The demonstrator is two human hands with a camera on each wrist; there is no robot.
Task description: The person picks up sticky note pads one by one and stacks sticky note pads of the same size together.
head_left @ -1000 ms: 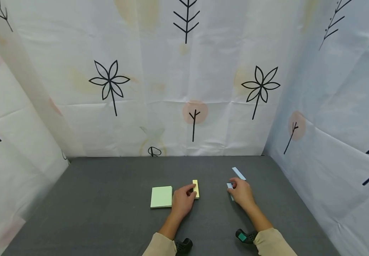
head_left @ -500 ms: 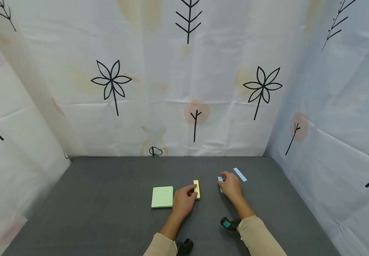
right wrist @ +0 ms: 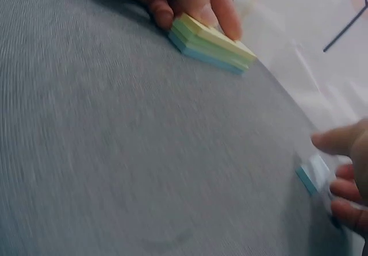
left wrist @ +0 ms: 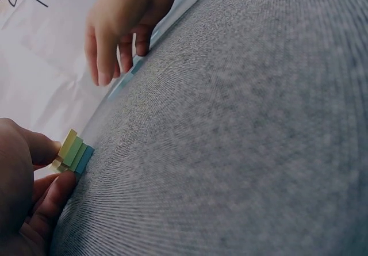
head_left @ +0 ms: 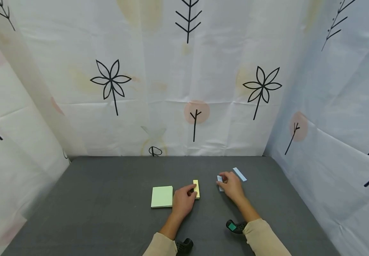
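Observation:
My left hand (head_left: 183, 202) pinches a narrow stack of sticky-note pads (head_left: 197, 193) between thumb and fingers; it lies on the grey table. Yellow is on top, green in the middle and blue below, as the stack (right wrist: 213, 46) shows in the right wrist view. To the right, my right hand (head_left: 233, 186) holds a small light blue sticky-note pad (head_left: 220, 178) low at the table, thumb and fingers on either side of it. Part of this pad (right wrist: 307, 179) is hidden by the fingers.
A square pale green sticky-note pad (head_left: 162, 196) lies just left of my left hand. Beyond my right hand rests another light blue strip (head_left: 240, 174), set at a slant. White patterned cloth (head_left: 152, 124) hangs behind the table's far edge and at both sides.
My right hand has moved left and slightly away from me with the light blue pad, leaving the other strip behind, then nearly stopped. My left hand has stayed on the yellow-topped stack.

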